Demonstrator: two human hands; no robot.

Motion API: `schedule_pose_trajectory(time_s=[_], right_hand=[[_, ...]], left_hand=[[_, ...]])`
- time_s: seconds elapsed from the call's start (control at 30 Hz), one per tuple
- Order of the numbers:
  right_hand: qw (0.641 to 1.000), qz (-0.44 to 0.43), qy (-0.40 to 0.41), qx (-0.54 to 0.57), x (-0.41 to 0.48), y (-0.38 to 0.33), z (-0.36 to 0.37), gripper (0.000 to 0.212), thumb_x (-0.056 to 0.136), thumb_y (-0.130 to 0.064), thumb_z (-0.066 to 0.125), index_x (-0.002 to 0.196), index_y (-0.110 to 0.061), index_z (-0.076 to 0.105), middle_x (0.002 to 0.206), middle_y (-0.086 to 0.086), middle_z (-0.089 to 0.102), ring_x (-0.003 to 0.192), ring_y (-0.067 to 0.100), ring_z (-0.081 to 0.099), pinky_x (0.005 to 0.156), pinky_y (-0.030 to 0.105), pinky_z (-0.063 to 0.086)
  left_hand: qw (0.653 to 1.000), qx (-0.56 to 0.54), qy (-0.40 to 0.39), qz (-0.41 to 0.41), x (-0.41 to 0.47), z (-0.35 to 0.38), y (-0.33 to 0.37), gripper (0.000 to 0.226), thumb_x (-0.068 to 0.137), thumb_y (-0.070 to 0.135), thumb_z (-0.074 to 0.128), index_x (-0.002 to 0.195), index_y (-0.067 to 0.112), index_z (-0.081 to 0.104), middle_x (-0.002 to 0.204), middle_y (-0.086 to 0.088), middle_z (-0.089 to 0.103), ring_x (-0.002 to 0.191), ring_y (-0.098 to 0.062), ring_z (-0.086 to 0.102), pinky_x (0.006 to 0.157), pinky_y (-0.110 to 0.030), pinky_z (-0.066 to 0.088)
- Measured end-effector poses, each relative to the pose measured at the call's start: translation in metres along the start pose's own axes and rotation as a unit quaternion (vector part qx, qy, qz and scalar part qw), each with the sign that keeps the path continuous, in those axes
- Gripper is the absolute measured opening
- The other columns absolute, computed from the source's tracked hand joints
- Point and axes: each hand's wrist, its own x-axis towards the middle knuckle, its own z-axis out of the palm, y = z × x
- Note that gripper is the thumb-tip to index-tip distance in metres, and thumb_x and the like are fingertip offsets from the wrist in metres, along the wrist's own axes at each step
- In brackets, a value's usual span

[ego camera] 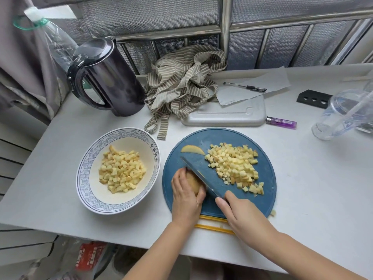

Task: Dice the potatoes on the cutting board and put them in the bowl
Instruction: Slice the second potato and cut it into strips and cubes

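A round blue cutting board [264,199] lies in front of me. My left hand [186,197] grips a brown unpeeled potato [193,181] at the board's left side. My right hand [243,214] holds a dark knife [203,175] whose blade rests against the potato's right face. A heap of diced potato [235,165] covers the board's right half, and one thin potato slice [192,149] lies at the far left of the board. To the left stands a white bowl [88,190] with a blue pattern, holding diced potato [121,171].
A dark kettle [105,77] and a striped cloth [181,83] sit behind the bowl. A white tray [228,116], paper, pen [245,86], purple lighter [281,122] and clear plastic cup [339,114] lie behind and right. Yellow chopsticks [214,224] lie at the table's front edge.
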Motion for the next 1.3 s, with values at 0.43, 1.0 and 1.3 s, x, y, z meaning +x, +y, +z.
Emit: schedule_pose_trajectory(time_s=[0.43, 1.0, 1.3], right_hand=[[0.999, 0.011, -0.029, -0.013, -0.003, -0.005, -0.003, 0.038, 0.100, -0.053, 0.022, 0.080, -0.024, 0.036, 0.070, -0.004, 0.049, 0.066, 0.018, 0.049, 0.066, 0.037, 0.040], [0.996, 0.034, -0.069, 0.034, 0.003, -0.003, -0.013, 0.044, 0.102, -0.048, 0.024, 0.070, -0.021, 0.037, 0.066, -0.005, 0.042, 0.062, 0.009, 0.039, 0.063, 0.027, 0.033], [0.996, 0.035, -0.084, -0.007, 0.006, -0.002, -0.009, 0.043, 0.100, -0.051, 0.020, 0.072, -0.022, 0.035, 0.067, -0.004, 0.043, 0.062, 0.012, 0.039, 0.066, 0.030, 0.035]], left_hand=[[0.998, 0.032, 0.048, -0.001, 0.001, 0.007, 0.003, 0.047, 0.095, 0.036, 0.033, 0.132, 0.006, 0.033, 0.130, -0.020, 0.044, 0.118, -0.029, 0.039, 0.100, -0.044, 0.041], [0.995, 0.074, 0.057, 0.027, 0.006, 0.011, -0.002, 0.051, 0.089, 0.035, 0.041, 0.131, 0.006, 0.036, 0.127, -0.013, 0.042, 0.118, -0.026, 0.041, 0.102, -0.035, 0.038], [0.996, 0.062, 0.056, 0.024, 0.007, 0.016, -0.005, 0.054, 0.086, 0.033, 0.045, 0.128, -0.001, 0.036, 0.123, -0.022, 0.048, 0.115, -0.029, 0.040, 0.100, -0.036, 0.034]])
